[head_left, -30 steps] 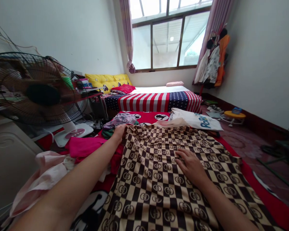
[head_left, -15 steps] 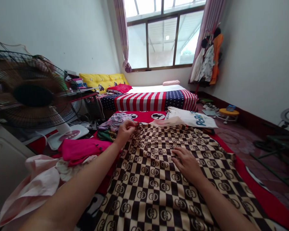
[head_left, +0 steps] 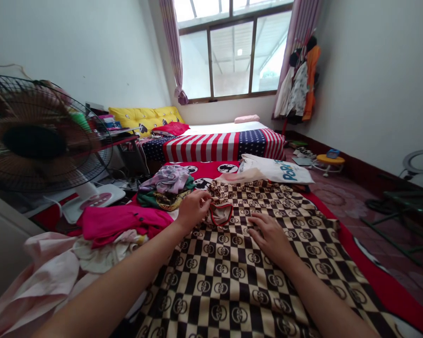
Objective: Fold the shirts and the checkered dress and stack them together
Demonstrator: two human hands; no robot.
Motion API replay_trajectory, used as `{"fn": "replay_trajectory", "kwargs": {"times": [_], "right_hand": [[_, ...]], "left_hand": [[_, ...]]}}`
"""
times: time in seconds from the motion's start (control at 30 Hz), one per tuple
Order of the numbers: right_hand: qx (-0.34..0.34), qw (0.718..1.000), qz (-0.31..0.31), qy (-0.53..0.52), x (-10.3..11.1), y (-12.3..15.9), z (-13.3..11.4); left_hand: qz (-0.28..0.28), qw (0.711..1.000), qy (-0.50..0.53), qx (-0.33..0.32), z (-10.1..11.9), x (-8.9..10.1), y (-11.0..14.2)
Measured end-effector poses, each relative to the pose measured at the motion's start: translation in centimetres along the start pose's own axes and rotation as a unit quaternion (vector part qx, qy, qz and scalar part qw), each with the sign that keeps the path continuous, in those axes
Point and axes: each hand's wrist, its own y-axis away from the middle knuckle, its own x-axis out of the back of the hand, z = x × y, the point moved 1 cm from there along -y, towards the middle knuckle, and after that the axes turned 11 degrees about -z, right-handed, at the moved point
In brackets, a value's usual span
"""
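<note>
A brown-and-beige checkered garment (head_left: 239, 267) with round printed motifs lies spread out before me. My left hand (head_left: 194, 209) pinches its sleeve at the garment's left side, thumb and fingers closed on the cloth. Beside those fingertips the red-edged sleeve opening (head_left: 221, 214) gapes, showing a pale lining. My right hand (head_left: 270, 238) rests flat on the middle of the garment with its fingers stretched out and somewhat apart.
Left of the garment lie a bright pink cloth (head_left: 123, 223), a pale pink cloth (head_left: 49, 263) and a lilac one (head_left: 172, 178). A fan (head_left: 35, 141) stands beyond them. Behind the garment is a white printed bag (head_left: 275, 169); a green-framed stool (head_left: 402, 225) stands right.
My left hand has drawn the sleeve end inward and toward me, and its red-edged opening has come into view. My right hand stays on the cloth. The view has shifted slightly.
</note>
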Motion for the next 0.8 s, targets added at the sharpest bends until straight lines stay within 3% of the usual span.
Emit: {"fn": "replay_trajectory", "kwargs": {"times": [0.17,0.4,0.47,0.6,0.67,0.8], "right_hand": [[-0.002,1.0,0.001,-0.01,0.0,0.0,0.0],[-0.007,1.0,-0.006,-0.024,0.3,0.0,-0.1],[-0.008,1.0,-0.004,-0.027,0.3,0.0,0.0],[-0.009,1.0,0.0,-0.028,0.2,0.0,0.1],[-0.01,1.0,-0.003,-0.024,0.2,-0.1,0.1],[-0.018,0.999,-0.023,-0.023,0.0,-0.2,0.1]], "left_hand": [[-0.042,0.979,0.151,0.133,-1.1,-0.8,-0.4],[0.014,0.923,0.34,0.178,-2.7,0.6,-2.3],[-0.008,0.907,0.384,0.175,-2.6,1.1,-2.2],[-0.118,0.883,0.435,0.13,-1.7,1.1,-0.5],[-0.148,0.887,0.421,0.121,-1.4,1.2,0.7],[-0.159,0.945,0.259,0.126,-1.2,3.2,4.1]]}}
